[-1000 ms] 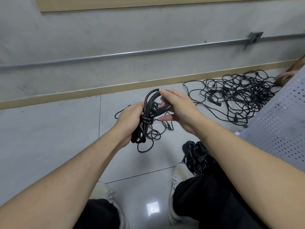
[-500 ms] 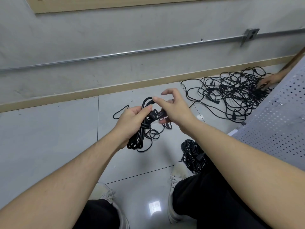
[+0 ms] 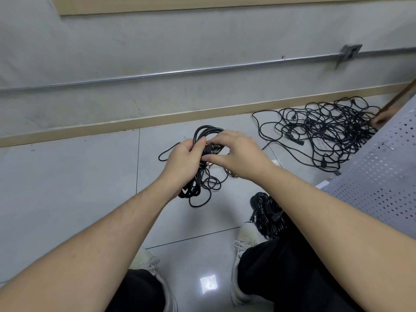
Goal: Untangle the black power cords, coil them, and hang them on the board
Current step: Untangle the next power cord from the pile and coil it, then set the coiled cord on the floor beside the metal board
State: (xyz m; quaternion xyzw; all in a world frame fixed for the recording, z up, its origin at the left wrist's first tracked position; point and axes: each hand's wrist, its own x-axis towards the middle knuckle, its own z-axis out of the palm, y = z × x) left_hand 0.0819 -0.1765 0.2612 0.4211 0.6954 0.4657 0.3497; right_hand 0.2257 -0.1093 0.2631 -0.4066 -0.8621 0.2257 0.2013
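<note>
Cord (image 3: 198, 179): black, gathered into a coil, held above the floor (image 3: 67, 188) in front of my knees. My left hand (image 3: 183, 164) is curled round the middle of the coil, fingers clamped on the strands. Upper loops stand clear above the fist; lower loops hang below it, with a few loose turns trailing right and down.

My right hand (image 3: 236, 154) pinches the plug (image 3: 212, 149) against the coil just beside the left thumb. Thumb and forefinger are closed on it. Metal prongs seem to show between the fingers, though the view there is partly blocked.

Second coil (image 3: 266, 212): lies on the floor by my right shoe (image 3: 244, 242), partly hidden under my right forearm.

Tangle (image 3: 324, 136): a loose heap of black cords on the floor near the skirting (image 3: 112, 126), toward the far right corner. One long strand runs out from its left side along the tiles.

Another person's hand (image 3: 382, 119) touches the tangle's right edge; cannot tell what its fingers are doing.

Perforated board (image 3: 382, 181): grey metal, at the right edge of the view, overlapping the tangle's near side.

Wall (image 3: 157, 41): grey, with a metal conduit (image 3: 180, 73) running across it.
</note>
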